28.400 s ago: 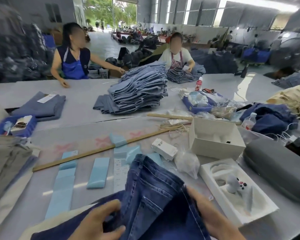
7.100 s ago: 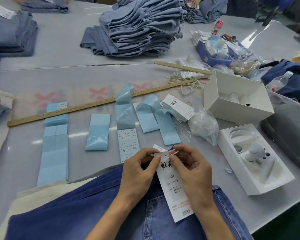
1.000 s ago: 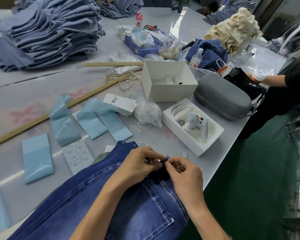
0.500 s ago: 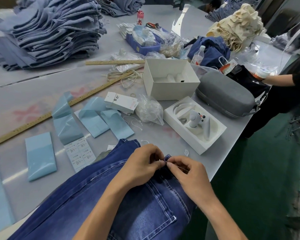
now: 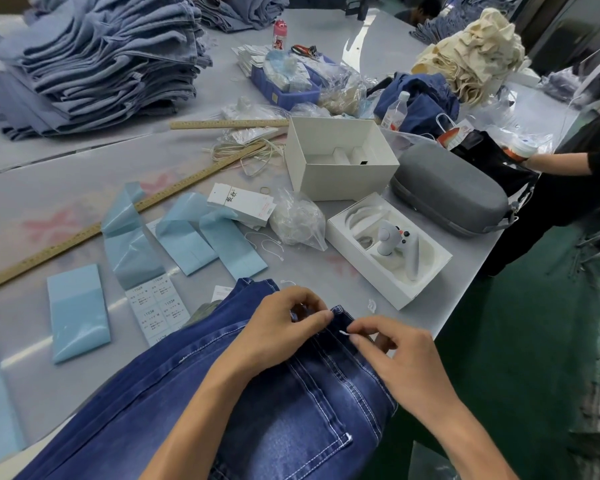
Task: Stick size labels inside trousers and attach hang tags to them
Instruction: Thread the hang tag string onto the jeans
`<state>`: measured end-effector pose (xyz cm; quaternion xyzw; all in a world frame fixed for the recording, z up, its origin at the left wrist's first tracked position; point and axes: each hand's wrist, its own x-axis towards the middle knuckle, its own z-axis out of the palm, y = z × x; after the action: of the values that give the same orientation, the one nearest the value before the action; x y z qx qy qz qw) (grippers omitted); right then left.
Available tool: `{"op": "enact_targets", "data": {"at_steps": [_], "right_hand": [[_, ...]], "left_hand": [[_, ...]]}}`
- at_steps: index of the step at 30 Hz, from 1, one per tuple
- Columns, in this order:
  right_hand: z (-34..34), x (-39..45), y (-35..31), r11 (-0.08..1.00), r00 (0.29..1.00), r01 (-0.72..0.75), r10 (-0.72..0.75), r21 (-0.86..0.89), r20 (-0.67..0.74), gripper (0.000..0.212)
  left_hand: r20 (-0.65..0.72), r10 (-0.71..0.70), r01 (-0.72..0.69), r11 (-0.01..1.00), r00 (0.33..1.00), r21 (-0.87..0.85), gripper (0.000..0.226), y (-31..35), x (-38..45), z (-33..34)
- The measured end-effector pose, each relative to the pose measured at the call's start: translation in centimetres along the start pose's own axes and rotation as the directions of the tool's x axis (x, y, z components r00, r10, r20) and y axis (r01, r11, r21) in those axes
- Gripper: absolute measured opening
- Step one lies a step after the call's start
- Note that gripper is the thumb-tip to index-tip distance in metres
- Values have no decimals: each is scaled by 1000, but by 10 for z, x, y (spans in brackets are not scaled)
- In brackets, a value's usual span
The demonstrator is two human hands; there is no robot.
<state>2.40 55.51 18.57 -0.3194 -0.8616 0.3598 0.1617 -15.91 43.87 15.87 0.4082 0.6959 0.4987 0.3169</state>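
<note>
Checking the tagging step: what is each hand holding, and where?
Left hand pinches the jeans at the waistband edge; right hand pinches the white string end.

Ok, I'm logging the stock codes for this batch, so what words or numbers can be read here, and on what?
"1103#": repeated on the cells of the white size label sheet; the smaller print under each is too blurred to read.
Two large dark characters on the top hang tag of the stack: too blurred to read.
Ruler markings and water bottle label: too small to read.

Hang tags [image 5: 240,203] print unreadable; trousers [image 5: 257,393] cut off below.
</note>
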Motion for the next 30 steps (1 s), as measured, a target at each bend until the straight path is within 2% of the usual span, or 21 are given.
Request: {"op": "enact_targets", "data": {"at_steps": [2, 4, 5, 9, 12, 17, 20, 22, 27, 30], "right_hand": [[11, 2, -5, 1000, 1000, -9, 9, 7, -2, 17], [21, 4, -10, 996, 999, -20, 24, 89, -38, 18], [25, 5, -12, 990, 997, -29, 38, 136, -63, 18], [37, 7, -18, 970, 981, -57, 98, 235, -167, 17], [44, 6, -23, 969, 967, -40, 99, 245, -233, 19], [47, 2, -24, 938, 960, -20, 116, 346, -257, 23], [49, 0, -25, 945, 970, -1, 81, 327, -229, 26], [50, 0, -25, 948, 973, 10, 64, 317, -223, 28], [50, 3, -18, 930, 980, -80, 139, 359, -141, 27], [41, 8, -17, 965, 992, -64, 89, 253, -89, 30]], "left_hand": [[0, -22, 22, 996, 1000, 88, 18, 1, 1, 4], [-48, -38, 45, 987, 998, 155, 14, 2, 2, 7], [-69, -47, 56, 989, 997, 135, 11, 2, 2, 7], [-12, -89, 88, 993, 996, -73, 10, 4, 1, -2], [52, -37, 48, 972, 998, -229, 14, 8, -1, -8], [1, 39, -36, 934, 999, -357, 15, 9, -4, -8], [-27, 82, -86, 948, 996, -308, 8, 8, -4, -5], [-54, 89, -101, 957, 995, -270, 12, 7, -5, -5], [-107, 97, -109, 988, 989, -108, 17, -1, -2, 2], [-172, 91, -105, 992, 981, -76, 18, -3, -2, 5]]}}
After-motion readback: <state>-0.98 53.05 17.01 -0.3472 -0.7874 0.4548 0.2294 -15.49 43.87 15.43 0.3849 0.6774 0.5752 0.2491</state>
